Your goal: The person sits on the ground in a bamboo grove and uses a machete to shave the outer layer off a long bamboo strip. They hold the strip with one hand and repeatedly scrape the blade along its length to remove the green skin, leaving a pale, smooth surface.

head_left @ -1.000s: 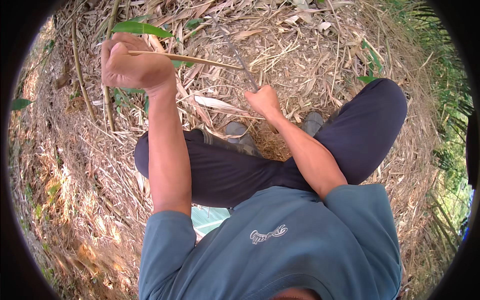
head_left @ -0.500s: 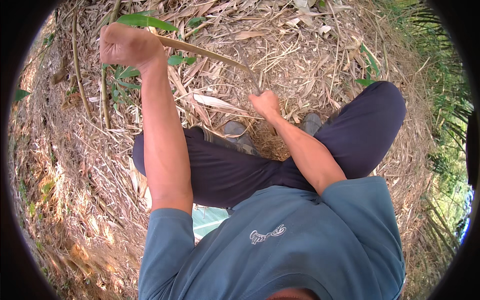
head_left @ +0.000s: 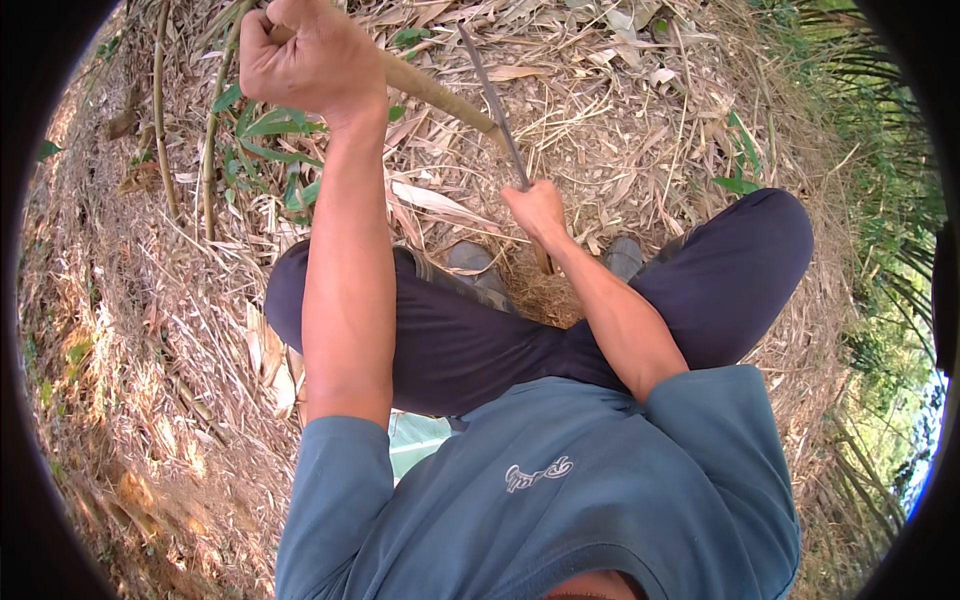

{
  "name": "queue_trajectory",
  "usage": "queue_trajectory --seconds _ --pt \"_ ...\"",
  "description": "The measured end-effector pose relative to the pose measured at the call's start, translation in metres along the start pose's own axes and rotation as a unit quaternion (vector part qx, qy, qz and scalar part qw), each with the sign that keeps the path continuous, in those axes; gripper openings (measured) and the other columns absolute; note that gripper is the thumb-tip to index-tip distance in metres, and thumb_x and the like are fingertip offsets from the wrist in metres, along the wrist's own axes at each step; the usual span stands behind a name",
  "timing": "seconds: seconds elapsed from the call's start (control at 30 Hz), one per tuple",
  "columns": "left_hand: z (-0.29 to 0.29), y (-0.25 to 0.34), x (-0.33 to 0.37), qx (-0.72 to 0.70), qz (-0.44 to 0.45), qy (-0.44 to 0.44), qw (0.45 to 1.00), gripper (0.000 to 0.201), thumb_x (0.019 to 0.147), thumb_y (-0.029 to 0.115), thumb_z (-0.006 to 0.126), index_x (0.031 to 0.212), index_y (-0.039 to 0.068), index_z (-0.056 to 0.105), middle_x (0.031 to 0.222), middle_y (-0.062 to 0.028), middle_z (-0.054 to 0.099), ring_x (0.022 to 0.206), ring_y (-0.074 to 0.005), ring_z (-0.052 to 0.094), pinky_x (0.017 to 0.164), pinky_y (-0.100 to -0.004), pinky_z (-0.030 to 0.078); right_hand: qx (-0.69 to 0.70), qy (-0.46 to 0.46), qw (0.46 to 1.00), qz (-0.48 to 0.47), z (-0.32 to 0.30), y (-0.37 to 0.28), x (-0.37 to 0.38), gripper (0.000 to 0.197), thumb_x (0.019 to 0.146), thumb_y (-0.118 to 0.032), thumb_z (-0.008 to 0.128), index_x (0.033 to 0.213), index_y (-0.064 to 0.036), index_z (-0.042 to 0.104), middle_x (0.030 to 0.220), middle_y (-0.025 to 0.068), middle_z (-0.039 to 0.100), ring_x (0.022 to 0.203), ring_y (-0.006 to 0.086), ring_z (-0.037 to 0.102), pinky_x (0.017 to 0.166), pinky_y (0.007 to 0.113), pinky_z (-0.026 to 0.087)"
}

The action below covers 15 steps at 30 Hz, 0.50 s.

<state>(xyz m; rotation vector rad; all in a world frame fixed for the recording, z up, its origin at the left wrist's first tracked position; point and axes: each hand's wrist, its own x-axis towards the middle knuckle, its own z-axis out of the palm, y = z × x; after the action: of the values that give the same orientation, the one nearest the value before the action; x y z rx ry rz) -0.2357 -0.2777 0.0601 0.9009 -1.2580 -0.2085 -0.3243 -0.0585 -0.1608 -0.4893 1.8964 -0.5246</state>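
Note:
My left hand [head_left: 315, 60], raised at the upper left, is closed round the end of a long tan-brown bamboo strip [head_left: 435, 93]. The strip slants down to the right and meets a narrow dark knife [head_left: 490, 95] partway along the blade. Low in front of my shins, my right hand [head_left: 536, 208] grips the knife's lower end, and the blade points up and away. A short tan piece of wood [head_left: 543, 260] shows just below my right hand, between my feet; whether it belongs to the strip I cannot tell.
Dry leaves and stalks [head_left: 600, 120] cover the ground. Thin upright stems [head_left: 163, 120] and green leaves [head_left: 285, 125] stand near my left hand. My bent knees [head_left: 750, 240] spread to both sides, with dark shoes [head_left: 470, 257] between. Green foliage [head_left: 890, 200] lies far right.
My left hand has moved up and to the right, and the strip now shows a broader side. The knife blade has come into clearer view; my right hand has hardly moved.

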Motion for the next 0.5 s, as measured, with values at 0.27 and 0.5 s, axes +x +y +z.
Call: queue_trajectory --seconds 0.27,0.5 --pt "0.012 -0.003 -0.001 -0.150 0.049 -0.069 0.985 0.045 0.100 0.021 0.054 0.063 0.010 0.031 0.062 0.0078 0.028 0.060 -0.0029 0.026 0.051 -0.0285 0.018 0.032 -0.025 0.996 -0.083 -0.022 -0.060 -0.025 0.031 0.077 -0.028 0.068 0.077 0.0031 0.069 0.067 0.0121 0.068 0.059 0.0179 0.062 0.054 0.034 0.047" --pt "0.015 -0.007 -0.001 -0.082 0.011 -0.041 0.996 0.042 0.097 0.016 0.055 0.063 0.009 0.031 0.062 0.0074 0.026 0.060 -0.0033 0.025 0.050 -0.0282 0.019 -0.057 0.032 0.998 0.009 0.004 0.040 0.018 0.040 0.077 -0.034 0.069 0.082 0.0048 0.071 0.069 0.0146 0.068 0.061 0.0250 0.063 0.062 0.039 0.050"
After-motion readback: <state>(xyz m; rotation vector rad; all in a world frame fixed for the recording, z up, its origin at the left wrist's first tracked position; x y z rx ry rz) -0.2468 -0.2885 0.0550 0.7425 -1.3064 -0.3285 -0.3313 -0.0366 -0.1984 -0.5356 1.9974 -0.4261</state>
